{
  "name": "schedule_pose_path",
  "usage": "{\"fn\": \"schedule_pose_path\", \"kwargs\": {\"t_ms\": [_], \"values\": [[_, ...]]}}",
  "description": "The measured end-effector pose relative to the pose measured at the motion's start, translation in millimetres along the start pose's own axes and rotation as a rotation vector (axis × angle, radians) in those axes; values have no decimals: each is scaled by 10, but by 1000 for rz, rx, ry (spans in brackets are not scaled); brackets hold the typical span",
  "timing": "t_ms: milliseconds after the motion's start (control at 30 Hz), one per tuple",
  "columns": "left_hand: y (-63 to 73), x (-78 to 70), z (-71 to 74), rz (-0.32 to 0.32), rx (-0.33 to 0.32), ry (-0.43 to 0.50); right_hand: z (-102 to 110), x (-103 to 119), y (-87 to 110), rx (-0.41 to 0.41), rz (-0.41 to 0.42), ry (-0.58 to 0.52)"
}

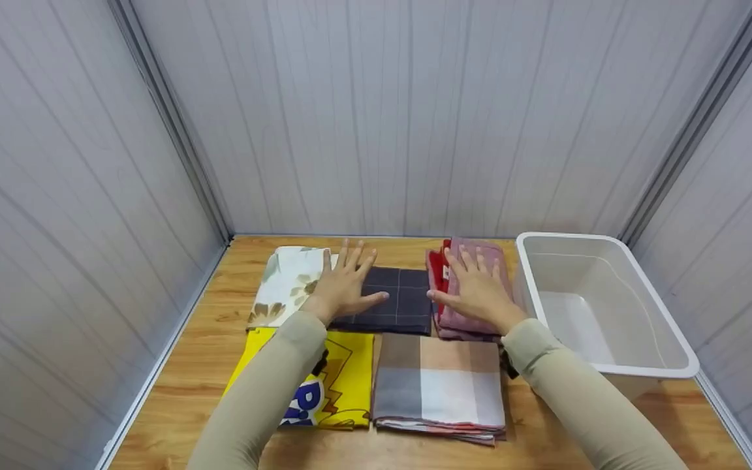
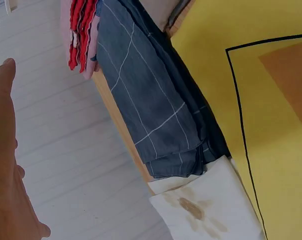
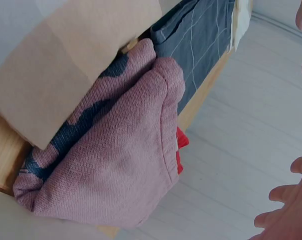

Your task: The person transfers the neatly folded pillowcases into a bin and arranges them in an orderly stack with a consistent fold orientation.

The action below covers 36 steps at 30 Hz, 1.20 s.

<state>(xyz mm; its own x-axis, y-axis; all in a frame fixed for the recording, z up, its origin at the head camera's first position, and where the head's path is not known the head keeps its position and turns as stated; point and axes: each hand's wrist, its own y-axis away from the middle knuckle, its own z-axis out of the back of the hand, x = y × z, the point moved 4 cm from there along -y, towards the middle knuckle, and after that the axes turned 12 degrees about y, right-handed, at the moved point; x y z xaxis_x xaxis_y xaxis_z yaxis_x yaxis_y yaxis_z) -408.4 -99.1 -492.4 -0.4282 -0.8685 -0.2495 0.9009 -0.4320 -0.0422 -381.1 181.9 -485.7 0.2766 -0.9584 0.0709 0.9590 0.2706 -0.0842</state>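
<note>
My left hand (image 1: 342,287), fingers spread and straight, hovers palm down over the seam between a white floral folded cloth (image 1: 282,287) and a dark navy checked cloth (image 1: 402,300). In the left wrist view the navy cloth (image 2: 146,90) lies well apart from that hand. Fingers fanned out too, my right hand (image 1: 478,294) is over a folded pink knit garment (image 1: 464,326) with red fabric (image 1: 438,274) at its left side. The right wrist view shows the pink knit (image 3: 116,140) with dark blue patches, the hand off to its right. Neither hand holds anything.
Nearer to me lie a yellow printed cloth (image 1: 350,365) and a folded plaid cloth (image 1: 441,385) in grey, peach and white. A white plastic bin (image 1: 611,372) stands on the right of the wooden table (image 1: 173,398). Pale panel walls (image 1: 376,117) enclose the back and sides.
</note>
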Motion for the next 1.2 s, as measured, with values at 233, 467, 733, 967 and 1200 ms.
{"fn": "schedule_pose_path", "kwargs": {"t_ms": [233,467,733,967,1200], "values": [[58,-1,-121,-21,15,54,-62,10,95,-4,23,-32],[154,-28,-184,-56,3,93,-138,37,199,2,52,-52],[213,-44,-251,-170,12,255,-173,60,274,-80,118,-141],[236,-54,-242,-168,-17,377,-170,78,290,-211,146,-333],[270,-99,-284,-158,-31,501,-198,74,280,-253,164,-494]]}}
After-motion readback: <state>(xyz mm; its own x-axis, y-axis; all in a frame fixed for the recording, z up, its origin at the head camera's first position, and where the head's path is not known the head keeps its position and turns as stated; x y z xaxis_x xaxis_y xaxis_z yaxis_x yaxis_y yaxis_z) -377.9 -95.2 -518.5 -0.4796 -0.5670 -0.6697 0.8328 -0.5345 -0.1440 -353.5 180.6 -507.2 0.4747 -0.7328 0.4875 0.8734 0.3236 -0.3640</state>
